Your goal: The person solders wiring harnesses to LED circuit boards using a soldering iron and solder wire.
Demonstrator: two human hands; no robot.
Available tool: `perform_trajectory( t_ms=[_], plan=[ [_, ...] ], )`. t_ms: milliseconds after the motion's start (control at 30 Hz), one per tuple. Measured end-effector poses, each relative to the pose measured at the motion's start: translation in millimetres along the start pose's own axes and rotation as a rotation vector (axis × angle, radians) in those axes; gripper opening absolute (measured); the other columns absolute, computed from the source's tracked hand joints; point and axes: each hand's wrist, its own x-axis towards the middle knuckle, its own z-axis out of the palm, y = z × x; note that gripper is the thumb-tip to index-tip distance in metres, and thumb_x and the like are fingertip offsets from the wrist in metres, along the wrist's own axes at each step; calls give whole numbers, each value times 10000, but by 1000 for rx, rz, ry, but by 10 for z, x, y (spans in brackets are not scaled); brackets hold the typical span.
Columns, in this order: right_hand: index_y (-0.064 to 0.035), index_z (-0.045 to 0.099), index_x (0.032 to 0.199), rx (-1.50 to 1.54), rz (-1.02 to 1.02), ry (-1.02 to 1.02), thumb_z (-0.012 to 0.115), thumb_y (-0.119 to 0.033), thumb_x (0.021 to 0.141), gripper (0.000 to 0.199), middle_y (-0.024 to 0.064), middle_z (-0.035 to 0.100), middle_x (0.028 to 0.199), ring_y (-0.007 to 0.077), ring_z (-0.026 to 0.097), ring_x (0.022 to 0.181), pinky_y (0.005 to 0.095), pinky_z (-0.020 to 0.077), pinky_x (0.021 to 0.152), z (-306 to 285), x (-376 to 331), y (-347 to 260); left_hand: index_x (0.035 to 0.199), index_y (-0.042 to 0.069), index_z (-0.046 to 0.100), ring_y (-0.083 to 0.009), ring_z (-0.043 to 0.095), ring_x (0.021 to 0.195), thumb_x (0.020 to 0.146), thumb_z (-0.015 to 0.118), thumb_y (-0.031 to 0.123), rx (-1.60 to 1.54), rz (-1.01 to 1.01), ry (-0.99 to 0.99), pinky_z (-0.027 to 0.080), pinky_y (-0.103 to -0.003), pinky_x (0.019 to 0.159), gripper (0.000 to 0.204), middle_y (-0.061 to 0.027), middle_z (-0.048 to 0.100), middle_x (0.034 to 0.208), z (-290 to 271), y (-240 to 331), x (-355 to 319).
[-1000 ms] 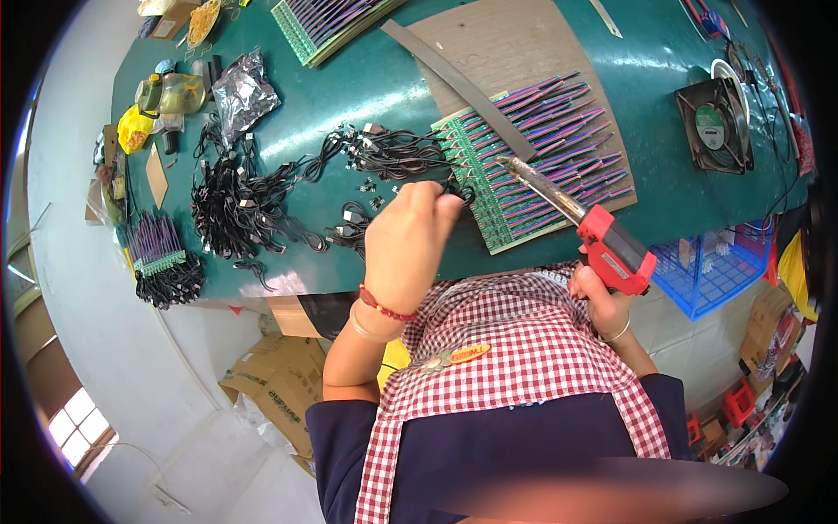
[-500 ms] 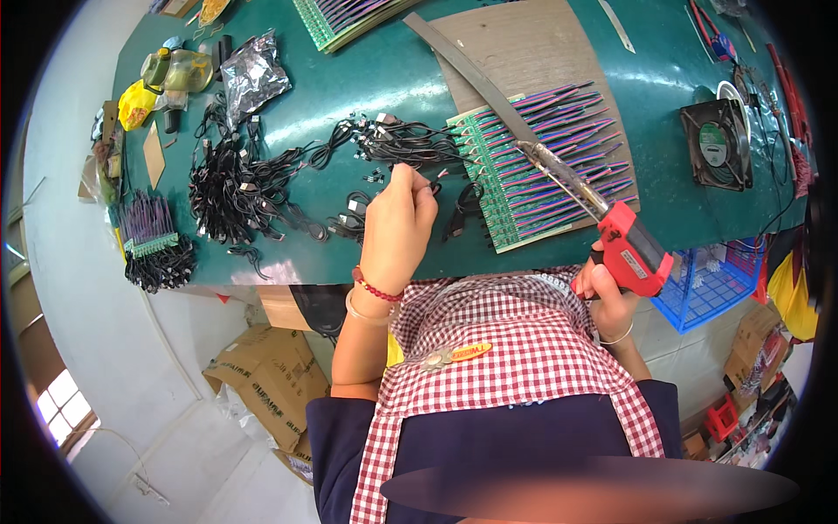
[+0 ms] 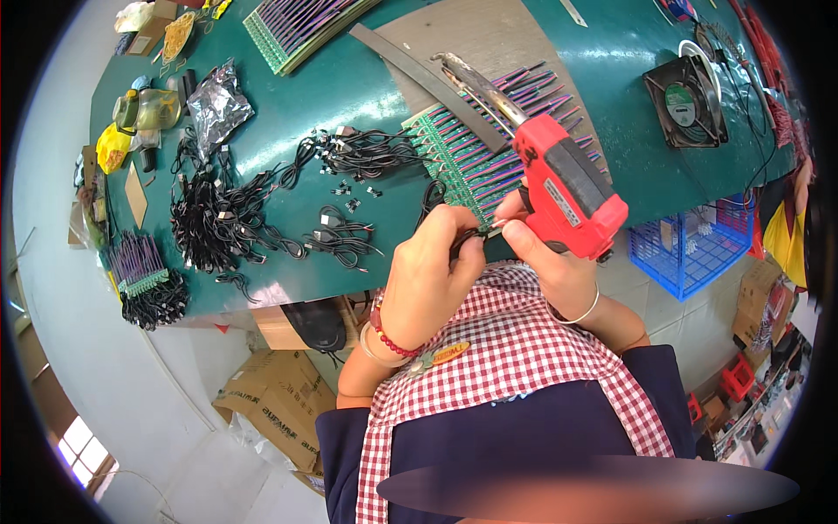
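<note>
My left hand (image 3: 429, 278) pinches the end of a black cable (image 3: 457, 246) at the near edge of a green circuit board panel (image 3: 428, 138). My right hand (image 3: 559, 272) grips a red soldering gun (image 3: 566, 188), its metal tip pointing up and left over the panel. The right thumb and finger also meet at the cable's thin wire end, close to the left fingertips. Rows of purple and blue wires (image 3: 489, 179) stick out from the panel. Across them lies a grey metal strip (image 3: 428, 86). Black cables with plugs (image 3: 362, 150) run up to the panel's left edge.
The panel rests on a brown board (image 3: 489, 31). Further left are a cable heap (image 3: 214, 210), a small cable bunch (image 3: 336, 237) and a silver bag (image 3: 218, 103). A fan (image 3: 690, 109) stands at the right, above a blue basket (image 3: 681, 253). More panels (image 3: 297, 35) lie at the back.
My left hand has moved right and nearer, bringing a cable end to the panel's near edge. My right hand has come left to meet it, the soldering gun raised and shifted left.
</note>
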Motion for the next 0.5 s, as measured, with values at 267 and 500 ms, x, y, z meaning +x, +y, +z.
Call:
perform_trajectory(
  t_ms=[267, 500],
  plan=[
    [1, 621, 861, -229, -58, 86, 631, -53, 848, 56, 43, 623, 852, 124, 605, 760, 280, 490, 682, -116, -40, 222, 902, 17, 571, -252, 631, 648, 774, 658, 9, -8, 95, -119, 500, -320, 570, 155, -113, 598, 812, 93, -77, 9],
    [45, 437, 1197, 156, 19, 221, 591, 5, 850, 383, 86, 613, 809, 168, 617, 742, 283, 498, 682, -201, 96, 115, 845, -7, 559, -226, 641, 673, 796, 642, 4, -56, 12, 21, 500, -302, 582, 97, -117, 643, 955, 117, -375, 106]
  ],
)
